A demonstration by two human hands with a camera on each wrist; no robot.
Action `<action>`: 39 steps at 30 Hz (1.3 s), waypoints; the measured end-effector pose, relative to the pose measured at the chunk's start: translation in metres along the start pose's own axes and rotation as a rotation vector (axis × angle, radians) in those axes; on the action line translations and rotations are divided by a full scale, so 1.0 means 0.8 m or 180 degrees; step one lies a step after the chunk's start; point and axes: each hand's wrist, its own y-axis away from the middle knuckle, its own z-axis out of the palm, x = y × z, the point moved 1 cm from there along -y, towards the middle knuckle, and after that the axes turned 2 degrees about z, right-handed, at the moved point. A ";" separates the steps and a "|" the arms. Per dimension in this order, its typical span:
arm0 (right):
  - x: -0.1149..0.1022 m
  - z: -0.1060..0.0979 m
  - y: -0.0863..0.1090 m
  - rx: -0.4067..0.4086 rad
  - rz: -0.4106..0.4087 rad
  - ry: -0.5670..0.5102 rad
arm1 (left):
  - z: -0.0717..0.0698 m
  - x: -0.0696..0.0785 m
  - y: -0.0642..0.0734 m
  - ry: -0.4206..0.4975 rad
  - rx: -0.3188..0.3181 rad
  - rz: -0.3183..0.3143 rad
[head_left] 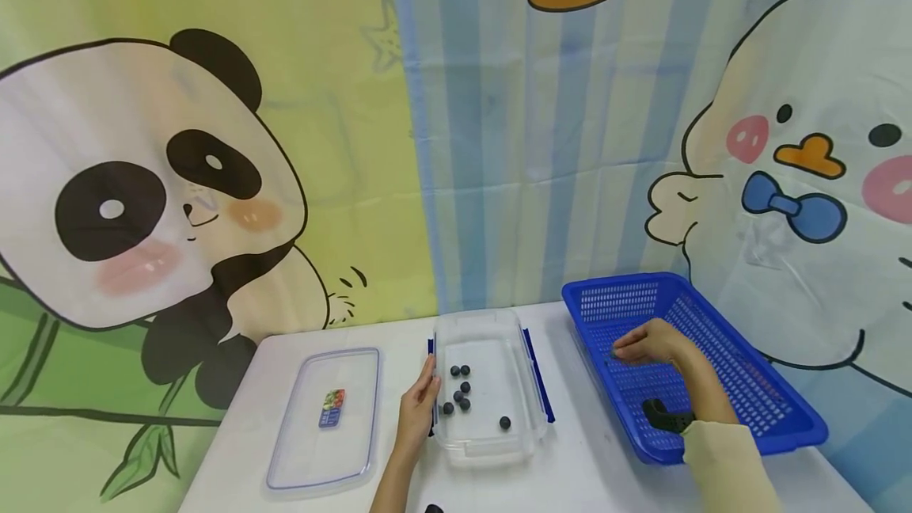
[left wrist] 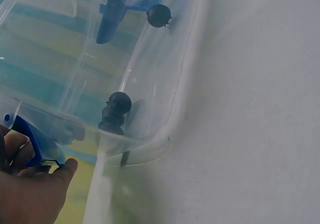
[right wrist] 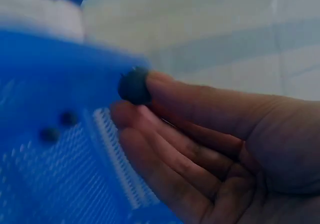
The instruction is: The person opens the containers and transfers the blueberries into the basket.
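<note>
A clear plastic container (head_left: 492, 438) with blue side latches (head_left: 539, 378) stands on the table, several blueberries (head_left: 465, 387) on its floor. At its left side my left hand (head_left: 416, 410) holds on by the latch; in the left wrist view the fingers and thumb (left wrist: 64, 173) curl about that blue flap (left wrist: 37, 144). Over the left part of a blue basket (head_left: 720, 355), my right hand (head_left: 651, 343) pinches one blueberry (right wrist: 134, 86) between thumb and fingertips. Two more dark berries (right wrist: 69, 118) show in the basket beyond the hand in the right wrist view.
A clear lid (head_left: 324, 450) with a coloured label lies flat on the white table (head_left: 399, 339), left of the container. The basket fills the table's right side. Behind the table hangs a printed curtain (head_left: 492, 141) with a panda and a white cartoon figure.
</note>
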 end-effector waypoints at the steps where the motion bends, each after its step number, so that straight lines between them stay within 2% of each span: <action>1: 0.011 -0.006 -0.001 -0.0084 0.0053 0.0024 | 0.000 0.000 -0.001 0.0003 0.0008 0.0005; 5: 0.049 -0.012 -0.012 -0.0488 0.0133 -0.0073 | 0.000 0.002 -0.001 0.0003 0.0052 -0.0020; 8: 0.067 -0.006 -0.021 -0.0583 0.0302 -0.0226 | 0.001 0.010 0.001 0.0132 0.0029 -0.0128; 11: 0.075 0.002 -0.028 -0.0514 0.0553 -0.0241 | 0.002 0.023 0.005 0.0180 -0.0035 -0.0185; 15: 0.079 0.009 -0.032 -0.0318 0.0862 -0.0156 | 0.003 0.039 0.010 0.0099 -0.0048 -0.0217; 19: 0.084 0.011 -0.032 -0.0253 0.0984 -0.0106 | 0.004 0.043 0.012 0.0101 -0.0020 -0.0259; 26: 0.089 0.004 -0.030 -0.0198 0.1116 0.0033 | 0.004 0.040 0.011 0.0131 -0.0035 -0.0261; 28: 0.084 -0.002 -0.025 -0.0166 0.1018 0.0059 | 0.004 0.039 0.013 0.0148 -0.0061 -0.0271; 30: 0.069 -0.007 -0.021 -0.0117 0.0797 0.0048 | 0.004 0.039 0.014 0.0150 -0.0067 -0.0260; 34: 0.007 -0.003 -0.022 -0.0225 -0.0028 0.0090 | 0.002 0.041 0.015 0.0074 -0.0011 -0.0159; 36: -0.032 0.015 -0.028 -0.0491 -0.0439 0.0064 | 0.002 0.043 0.014 0.0051 0.0014 -0.0117; 39: -0.080 0.060 -0.042 -0.1170 -0.0921 0.0056 | 0.004 0.044 0.011 0.0098 -0.0008 -0.0128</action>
